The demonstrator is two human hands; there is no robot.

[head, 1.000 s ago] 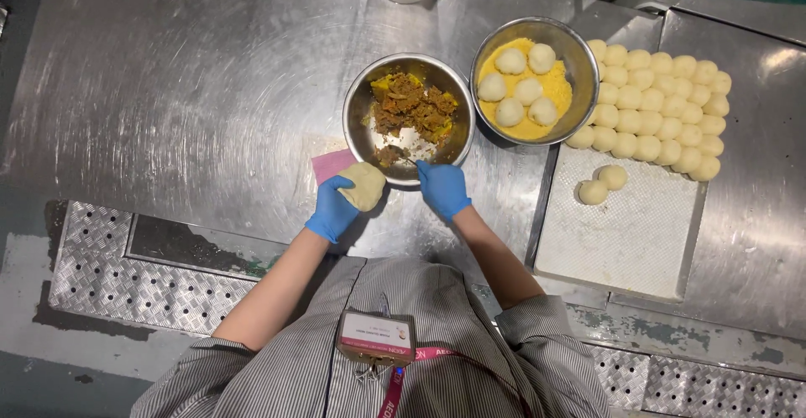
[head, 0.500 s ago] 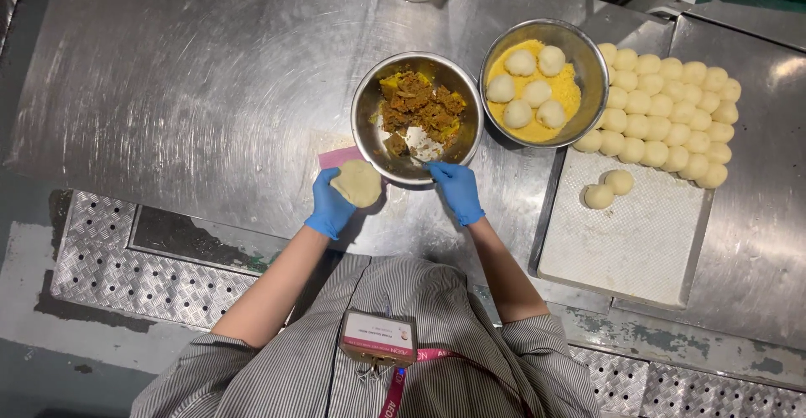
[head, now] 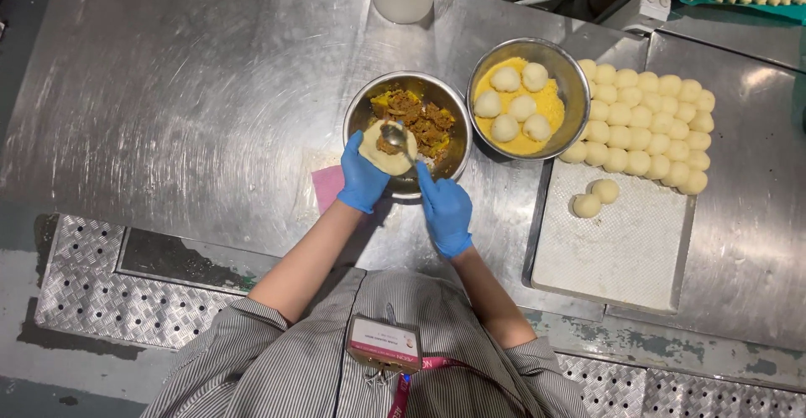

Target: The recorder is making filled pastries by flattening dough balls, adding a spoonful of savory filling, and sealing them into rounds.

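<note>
The left hand [head: 363, 181] now holds the dough disc [head: 388, 148] up over the filling bowl [head: 409, 133], no longer beside it, and the right hand's [head: 445, 210] spoon [head: 395, 135] rests filling on the disc.

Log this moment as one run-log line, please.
left hand: holds flat dough round over filling bowl | right hand: grip on spoon, filling on dough | tray: dough balls

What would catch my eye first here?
Two blue-gloved hands at the centre: the left hand cups a dough disc over the filling bowl, and the right hand spoons filling onto it. To the right, rows of pale dough balls crowd a tray.
</note>
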